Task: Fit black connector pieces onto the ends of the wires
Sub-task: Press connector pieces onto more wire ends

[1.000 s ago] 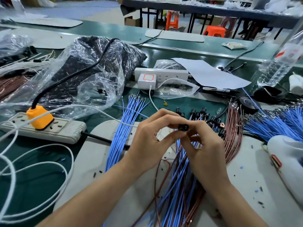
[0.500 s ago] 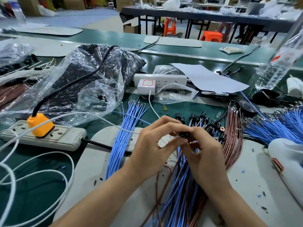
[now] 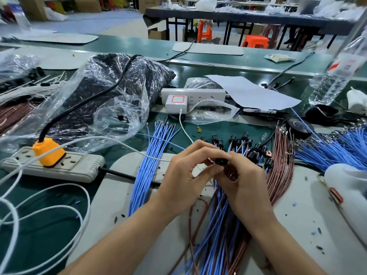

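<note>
Both hands meet over the middle of the bench point(image 3: 228, 58), above a grey mat point(image 3: 119, 195). One black connector point(image 3: 220, 161) sits between them: left hand point(image 3: 184, 175) pinches it w/ thumb + forefinger from the left, right hand point(image 3: 244, 181) holds it w/ curled fingertips from the right. Both grips narrow, closed on that one piece. Can't tell if a wire end is in it, as the fingers hide that.

Under the wrists a mixed wire bundle point(image 3: 216, 225), blue & brown, runs across the mat toward the viewer. Just beyond the hands is a cluster of fitted connectors point(image 3: 244, 136) on wire ends, fanned out on the green top. Loose blue wires point(image 3: 147, 165) lie left of the hands w/ bare metal tips at the far end. Brown wires point(image 3: 282, 167) lie just right, w/ more blue ones point(image 3: 327, 151) further right.

Far left: clear bag of black parts point(image 3: 111, 86) w/ a black cord over it. In front of it a grey power strip point(image 3: 75, 167) w/ orange plug point(image 3: 48, 152), and loops of white cable point(image 3: 39, 211) nearer the viewer. Behind the wires: white power strip point(image 3: 198, 94) w/ charger point(image 3: 176, 102), paper sheet point(image 3: 252, 92), tape roll point(image 3: 299, 126), water bottle point(image 3: 333, 76) at the right edge
</note>
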Available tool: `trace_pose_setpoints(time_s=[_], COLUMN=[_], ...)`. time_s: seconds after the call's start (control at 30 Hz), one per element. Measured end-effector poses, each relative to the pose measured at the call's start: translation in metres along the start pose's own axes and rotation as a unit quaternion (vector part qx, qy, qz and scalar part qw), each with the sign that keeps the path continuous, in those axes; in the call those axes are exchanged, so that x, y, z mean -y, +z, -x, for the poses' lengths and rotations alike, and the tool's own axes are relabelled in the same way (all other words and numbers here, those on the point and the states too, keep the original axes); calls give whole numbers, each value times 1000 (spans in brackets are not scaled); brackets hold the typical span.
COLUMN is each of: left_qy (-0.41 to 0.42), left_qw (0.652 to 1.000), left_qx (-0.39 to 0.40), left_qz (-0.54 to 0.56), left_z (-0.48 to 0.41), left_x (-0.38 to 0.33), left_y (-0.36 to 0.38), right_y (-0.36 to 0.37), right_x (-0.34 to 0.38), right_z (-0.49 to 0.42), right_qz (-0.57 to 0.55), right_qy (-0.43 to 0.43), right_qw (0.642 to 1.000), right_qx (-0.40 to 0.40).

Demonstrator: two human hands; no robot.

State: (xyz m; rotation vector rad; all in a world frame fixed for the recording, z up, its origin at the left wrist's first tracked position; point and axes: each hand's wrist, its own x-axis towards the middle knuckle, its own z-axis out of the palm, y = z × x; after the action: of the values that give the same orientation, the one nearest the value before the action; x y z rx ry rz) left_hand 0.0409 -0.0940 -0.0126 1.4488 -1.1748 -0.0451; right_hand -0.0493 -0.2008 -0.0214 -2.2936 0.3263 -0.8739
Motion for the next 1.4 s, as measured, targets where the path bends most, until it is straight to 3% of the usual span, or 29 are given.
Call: trace_pose_setpoints(time_s=[0.2, 0.37, 0.47, 0.77, 0.97, 1.23, 1.4], left_qy=[-18, -14, -12, -23, -7, -77, -76], left_qw=[1000, 1000, 1000, 1000, 999, 996, 995], left_qx=[5, 6, 6, 3, 10, 45, 62], left_qz=[24, 22, 17, -4, -38, -23, -23], left_z=[-1, 0, -1, -1, -2, -1, -3], left_x=[-3, 0, 3, 6, 4, 2, 0], left_y=[-1, -1, 0, -4, -5, -4, -6], right_y=[-8, -21, -22, -21, -22, -32, -34], right_x=[6, 19, 24, 22, 19, 12, 10], right_z=[-1, -2, -1, -3, -5, -11, -13], right_qz=[-82, -180, -217, -190, -178, -365, -357], right_qy=[55, 28, 26, 50, 118, 257, 251], right_qw=[993, 975, 969, 978, 975, 895, 899], right_qx=[-58, -126, -113, -66, -58, 18, 42])
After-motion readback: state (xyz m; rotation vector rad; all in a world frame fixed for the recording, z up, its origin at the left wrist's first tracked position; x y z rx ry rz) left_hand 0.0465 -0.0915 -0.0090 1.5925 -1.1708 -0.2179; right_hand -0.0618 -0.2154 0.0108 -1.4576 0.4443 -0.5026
